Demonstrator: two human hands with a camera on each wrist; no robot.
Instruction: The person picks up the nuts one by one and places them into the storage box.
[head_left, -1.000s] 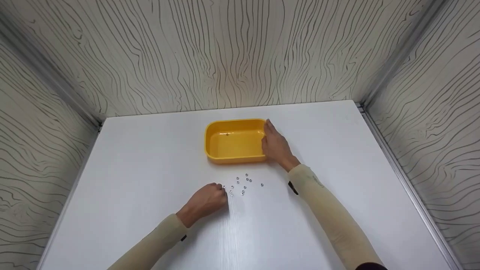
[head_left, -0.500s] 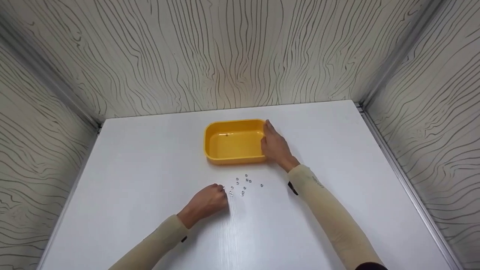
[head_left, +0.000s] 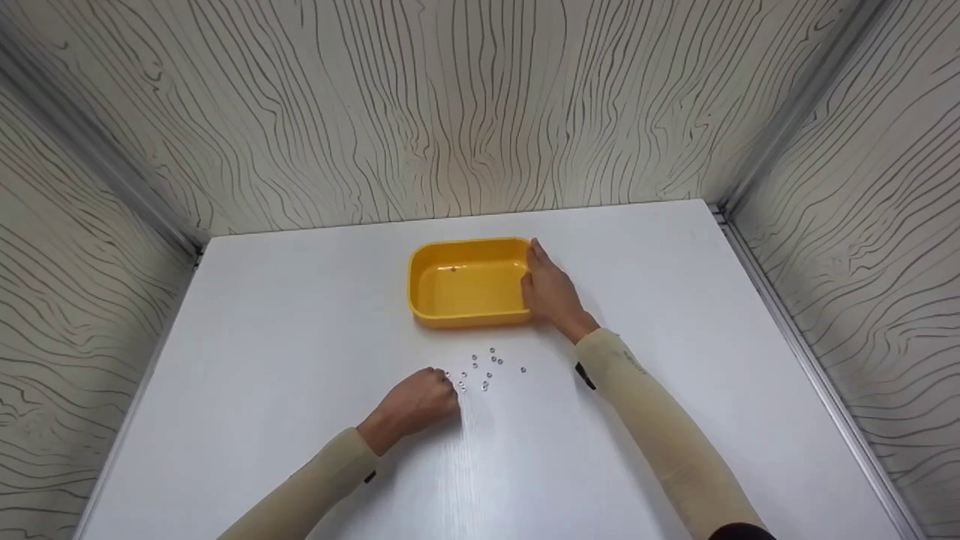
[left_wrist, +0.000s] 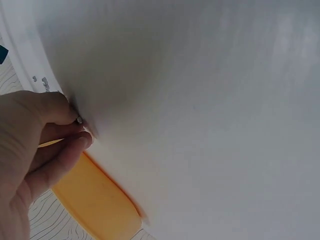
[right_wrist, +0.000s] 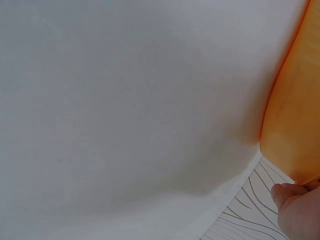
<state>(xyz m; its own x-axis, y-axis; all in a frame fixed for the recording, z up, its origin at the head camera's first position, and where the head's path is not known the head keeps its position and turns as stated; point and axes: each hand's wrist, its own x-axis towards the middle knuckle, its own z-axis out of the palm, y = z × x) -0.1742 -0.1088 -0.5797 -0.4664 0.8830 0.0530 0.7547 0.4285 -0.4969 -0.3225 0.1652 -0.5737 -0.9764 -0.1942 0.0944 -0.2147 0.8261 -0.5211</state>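
Head view: with right hand [head_left: 553, 292], holding yellow tray [head_left: 469, 294] near back edge of tabletop [head_left: 300, 300]; with left hand [head_left: 420, 403], seemingly pinching tiny piece [left_wrist: 79, 120]; apparently early, with one speck [head_left: 454, 269] inside, many loose pieces [head_left: 490, 375] left.

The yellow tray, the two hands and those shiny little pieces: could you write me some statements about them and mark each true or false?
1. The right hand grips a side of the yellow tray. True.
2. The left hand is beside shiny pieces scattered on the white table. True.
3. Those pieces lie between the tray and the patterned wall. False: they lie on the tray's near side.
4. The left hand's fingers are spread flat. False: they are curled.
5. The tray is heaped full. False: its floor is mostly bare.
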